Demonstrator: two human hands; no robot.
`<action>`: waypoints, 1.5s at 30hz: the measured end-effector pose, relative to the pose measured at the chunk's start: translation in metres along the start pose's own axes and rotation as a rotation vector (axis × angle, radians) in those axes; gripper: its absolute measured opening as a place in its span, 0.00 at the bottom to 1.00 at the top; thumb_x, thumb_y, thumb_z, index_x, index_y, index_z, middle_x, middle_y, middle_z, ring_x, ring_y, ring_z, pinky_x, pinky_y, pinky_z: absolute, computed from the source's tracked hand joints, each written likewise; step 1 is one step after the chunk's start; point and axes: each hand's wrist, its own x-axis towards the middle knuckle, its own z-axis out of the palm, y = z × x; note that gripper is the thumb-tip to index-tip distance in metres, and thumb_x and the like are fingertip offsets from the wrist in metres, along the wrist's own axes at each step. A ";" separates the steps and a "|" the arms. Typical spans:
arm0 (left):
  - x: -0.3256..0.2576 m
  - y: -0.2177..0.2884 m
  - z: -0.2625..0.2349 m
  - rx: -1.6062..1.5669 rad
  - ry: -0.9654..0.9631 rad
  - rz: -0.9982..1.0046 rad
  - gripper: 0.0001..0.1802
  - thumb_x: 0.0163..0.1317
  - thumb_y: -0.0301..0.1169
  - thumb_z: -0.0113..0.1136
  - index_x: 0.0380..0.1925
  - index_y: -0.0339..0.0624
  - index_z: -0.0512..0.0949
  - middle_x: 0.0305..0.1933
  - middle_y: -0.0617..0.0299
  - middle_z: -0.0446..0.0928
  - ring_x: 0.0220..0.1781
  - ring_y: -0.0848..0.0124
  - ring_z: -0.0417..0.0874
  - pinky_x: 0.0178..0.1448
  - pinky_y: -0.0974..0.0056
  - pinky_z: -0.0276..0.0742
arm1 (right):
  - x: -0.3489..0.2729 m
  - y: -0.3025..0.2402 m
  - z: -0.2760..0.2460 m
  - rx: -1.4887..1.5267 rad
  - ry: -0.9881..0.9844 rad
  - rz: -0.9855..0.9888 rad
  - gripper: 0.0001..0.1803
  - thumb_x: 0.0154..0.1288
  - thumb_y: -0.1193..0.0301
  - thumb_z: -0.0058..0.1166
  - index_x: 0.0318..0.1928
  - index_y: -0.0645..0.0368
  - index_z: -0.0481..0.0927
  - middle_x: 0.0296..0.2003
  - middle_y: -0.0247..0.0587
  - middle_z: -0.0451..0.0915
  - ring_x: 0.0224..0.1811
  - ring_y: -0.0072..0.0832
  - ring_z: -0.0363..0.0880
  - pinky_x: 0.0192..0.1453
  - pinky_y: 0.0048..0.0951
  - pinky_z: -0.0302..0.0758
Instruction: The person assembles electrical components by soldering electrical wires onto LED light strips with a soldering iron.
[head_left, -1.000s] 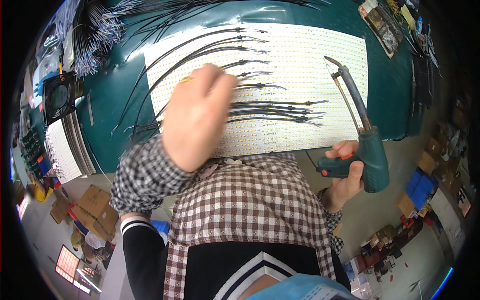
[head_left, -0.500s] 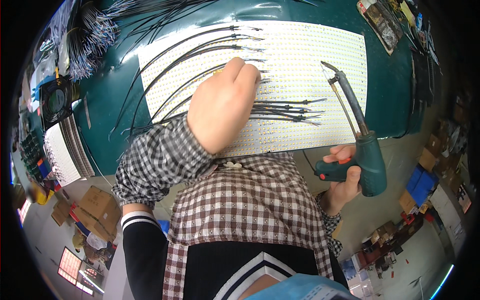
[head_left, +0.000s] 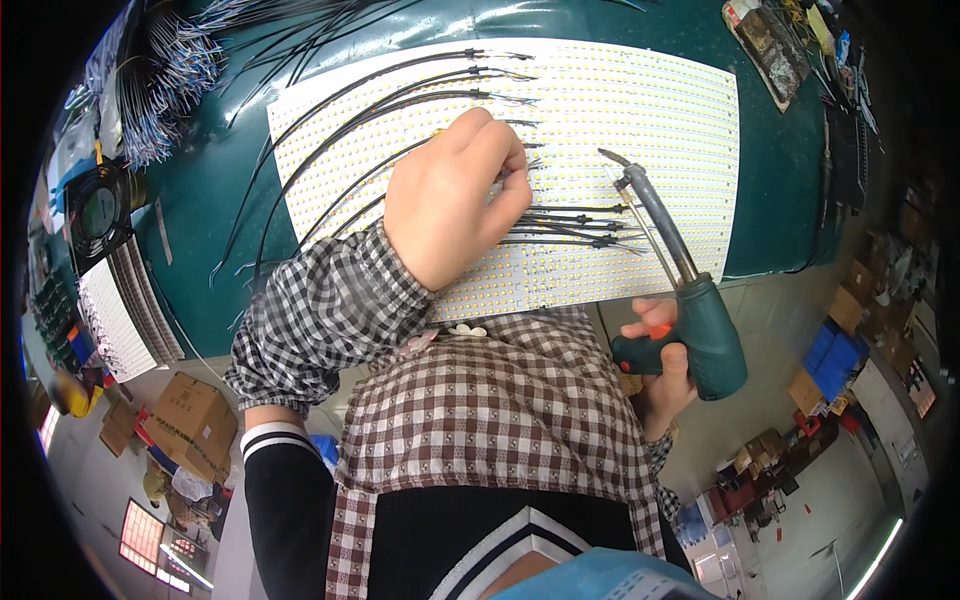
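My left hand (head_left: 450,205) is over a white LED panel (head_left: 660,90), fingers curled and thumb bent inward. What the fingertips hold is hidden, though black wires run under the hand and bare ends poke out beyond it. Other black wires (head_left: 385,80) with stripped ends lie across the panel's upper left. A second bundle (head_left: 575,220) rests to the right of my left hand. In my right hand (head_left: 668,385) is a green soldering gun (head_left: 718,345) with an orange trigger. Its dark tip and a thin metal tube hang over the panel's right half, apart from the wire ends.
The panel lies on a green tabletop (head_left: 770,200). Loose wire bundles (head_left: 165,90), a black fan (head_left: 100,210) and stacked white panels (head_left: 118,320) sit at the left. A stained block (head_left: 768,50) is at the far right. Cardboard boxes (head_left: 190,425) stand on the floor.
The soldering gun has moved left and slightly down, its tip now closer to my left hand. My left hand has shifted slightly right, and its thumb now shows.
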 end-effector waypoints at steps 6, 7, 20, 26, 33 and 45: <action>-0.001 0.001 -0.001 0.010 -0.001 0.047 0.08 0.50 0.23 0.63 0.27 0.41 0.72 0.28 0.57 0.71 0.26 0.57 0.77 0.29 0.58 0.73 | -0.003 -0.001 0.007 -0.091 -0.071 0.045 0.28 0.65 0.51 0.57 0.42 0.70 0.74 0.38 0.51 0.77 0.36 0.34 0.80 0.44 0.32 0.80; -0.001 0.002 -0.002 0.013 -0.017 0.034 0.07 0.51 0.22 0.62 0.28 0.40 0.73 0.28 0.59 0.72 0.24 0.63 0.76 0.28 0.63 0.73 | -0.004 0.001 0.007 -0.072 -0.078 0.040 0.27 0.65 0.52 0.58 0.41 0.69 0.75 0.37 0.50 0.77 0.37 0.34 0.80 0.44 0.32 0.80; -0.002 0.003 -0.004 0.021 -0.025 0.030 0.06 0.53 0.20 0.62 0.29 0.39 0.74 0.28 0.61 0.72 0.23 0.69 0.75 0.27 0.67 0.71 | -0.008 0.013 0.006 0.018 -0.096 0.037 0.19 0.63 0.62 0.61 0.39 0.69 0.75 0.34 0.48 0.77 0.39 0.35 0.78 0.44 0.34 0.80; -0.002 0.002 -0.004 0.007 -0.022 0.026 0.06 0.53 0.20 0.62 0.29 0.39 0.74 0.29 0.61 0.72 0.23 0.70 0.75 0.27 0.68 0.71 | -0.007 0.012 0.007 0.010 -0.096 0.032 0.20 0.63 0.62 0.61 0.39 0.70 0.75 0.34 0.48 0.77 0.38 0.35 0.78 0.43 0.35 0.81; -0.002 0.003 -0.004 0.012 -0.026 0.024 0.06 0.53 0.20 0.62 0.28 0.39 0.74 0.29 0.61 0.72 0.23 0.69 0.75 0.27 0.68 0.72 | -0.006 0.013 0.007 -0.007 -0.102 0.014 0.19 0.63 0.62 0.61 0.39 0.70 0.76 0.34 0.48 0.77 0.38 0.35 0.78 0.42 0.35 0.81; -0.003 0.002 -0.002 0.010 -0.006 0.040 0.09 0.50 0.22 0.63 0.28 0.41 0.72 0.28 0.56 0.71 0.26 0.56 0.76 0.29 0.58 0.73 | -0.009 0.028 -0.004 -0.095 -0.118 -0.057 0.33 0.55 0.74 0.69 0.58 0.77 0.69 0.31 0.43 0.83 0.35 0.31 0.83 0.49 0.34 0.80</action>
